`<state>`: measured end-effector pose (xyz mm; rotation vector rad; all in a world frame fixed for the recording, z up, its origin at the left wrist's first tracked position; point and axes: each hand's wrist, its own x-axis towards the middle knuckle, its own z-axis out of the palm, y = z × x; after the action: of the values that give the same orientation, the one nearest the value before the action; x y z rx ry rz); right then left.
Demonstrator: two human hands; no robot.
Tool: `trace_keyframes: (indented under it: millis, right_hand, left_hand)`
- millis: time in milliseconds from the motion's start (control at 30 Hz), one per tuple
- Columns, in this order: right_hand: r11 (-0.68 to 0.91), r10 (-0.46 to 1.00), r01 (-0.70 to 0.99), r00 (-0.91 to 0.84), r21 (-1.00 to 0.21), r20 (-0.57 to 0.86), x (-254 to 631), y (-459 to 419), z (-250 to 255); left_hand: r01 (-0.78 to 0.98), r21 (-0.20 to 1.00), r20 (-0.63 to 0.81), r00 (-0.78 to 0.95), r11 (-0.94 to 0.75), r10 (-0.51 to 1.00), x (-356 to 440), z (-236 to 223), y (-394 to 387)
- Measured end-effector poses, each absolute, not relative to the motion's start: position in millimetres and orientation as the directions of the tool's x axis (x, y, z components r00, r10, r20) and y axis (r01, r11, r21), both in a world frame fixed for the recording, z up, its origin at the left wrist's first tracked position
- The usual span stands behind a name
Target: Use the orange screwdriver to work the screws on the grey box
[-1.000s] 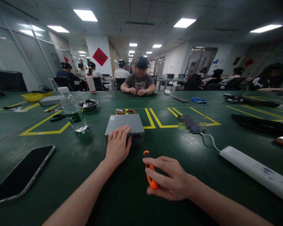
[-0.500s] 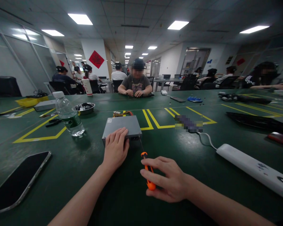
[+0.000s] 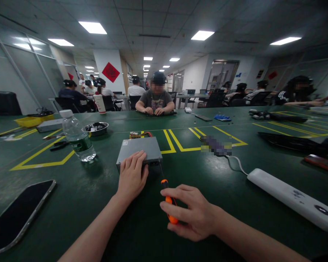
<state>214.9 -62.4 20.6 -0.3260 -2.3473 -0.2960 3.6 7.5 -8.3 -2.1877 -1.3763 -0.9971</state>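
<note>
A grey metal computer power supply lies on the green table, its bundle of coloured wires showing at the back. My left hand holds it down at the near left, fingers lying across the top and thumb bent over the front side. In my right hand is an orange and black screwdriver, gripped by the handle between thumb and fingers. Its thin shaft points away from me, with the tip at the front right corner of the power supply. Whether the tip sits in a screw is too small to tell.
To the left stand a water bottle, a metal bowl of small parts and a phone. A white power bank with a cable lies on the right. Across the table a person sits working.
The whole view has shifted slightly, so the table things appear a little lower and further left. Both hands keep their hold on the power supply and the screwdriver.
</note>
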Motion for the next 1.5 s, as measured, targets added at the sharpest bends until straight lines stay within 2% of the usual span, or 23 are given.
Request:
trace_keyframes:
  millis: [167, 267, 467, 733, 933, 1167, 1333, 1500]
  right_hand:
    - [0.945, 0.151, 0.319, -0.623, 0.073, 0.768, 213, -61, 18]
    - [0.945, 0.179, 0.323, -0.64, 0.05, 0.747, 212, -62, 18]
    - [0.932, 0.176, 0.346, -0.694, 0.11, 0.698, 212, -64, 22]
    - [0.94, 0.203, 0.34, -0.639, 0.036, 0.742, 213, -60, 15]
    - [0.933, 0.16, 0.337, -0.699, 0.124, 0.697, 211, -62, 20]
    - [0.941, 0.216, 0.336, -0.664, 0.028, 0.716, 211, -61, 13]
    - [0.928, 0.185, 0.349, -0.739, 0.133, 0.648, 211, -62, 17]
    - [0.932, 0.146, 0.342, -0.659, 0.121, 0.738, 209, -61, 12]
  left_hand:
    - [0.893, 0.052, 0.724, 0.275, -0.447, 0.633, 3, -9, 7]
    - [0.894, 0.04, 0.733, 0.277, -0.445, 0.621, 3, -8, 7]
    - [0.897, 0.037, 0.744, 0.269, -0.44, 0.612, 4, -8, 8]
    - [0.906, 0.01, 0.753, 0.272, -0.424, 0.599, 3, -11, 11]
    - [0.912, 0.004, 0.754, 0.267, -0.41, 0.601, 4, -10, 10]
    - [0.911, 0.004, 0.746, 0.272, -0.413, 0.608, 4, -9, 9]
    - [0.917, -0.006, 0.751, 0.268, -0.399, 0.604, 4, -9, 8]
    - [0.918, -0.009, 0.748, 0.269, -0.396, 0.607, 4, -9, 9]
